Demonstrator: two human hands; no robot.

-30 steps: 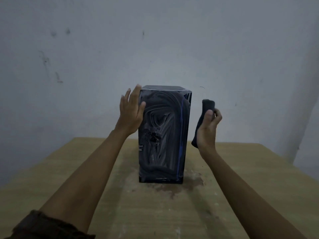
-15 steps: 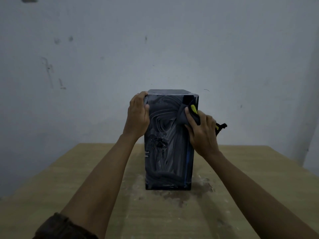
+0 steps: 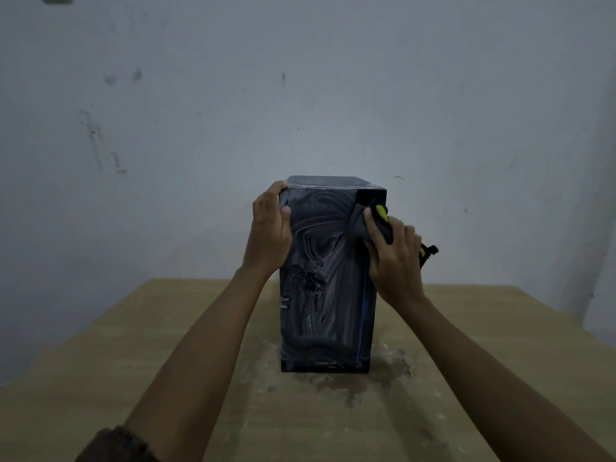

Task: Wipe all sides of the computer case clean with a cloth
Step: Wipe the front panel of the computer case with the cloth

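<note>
my left hand (image 3: 270, 228) grips the upper left edge of the computer case (image 3: 328, 278), mid-frame on the wooden table (image 3: 133, 361). my right hand (image 3: 393, 258) presses the bunched dark cloth (image 3: 361, 221) against its top right corner. rigid, probably heavy box; glossy, smeared front looks slippery, so i'd hold the edges.

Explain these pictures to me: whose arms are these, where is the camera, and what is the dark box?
No machine here: a person wears one camera on the head, looking forward and down, so you see their own two arms. On the wooden table stands a dark computer case, upright, its front face streaked with whitish smears. The left hand grips the case's upper left edge. The right hand holds a dark cloth with yellow patches and presses it on the front face near the upper right corner. Round the case's base the table bears pale marks.
</note>
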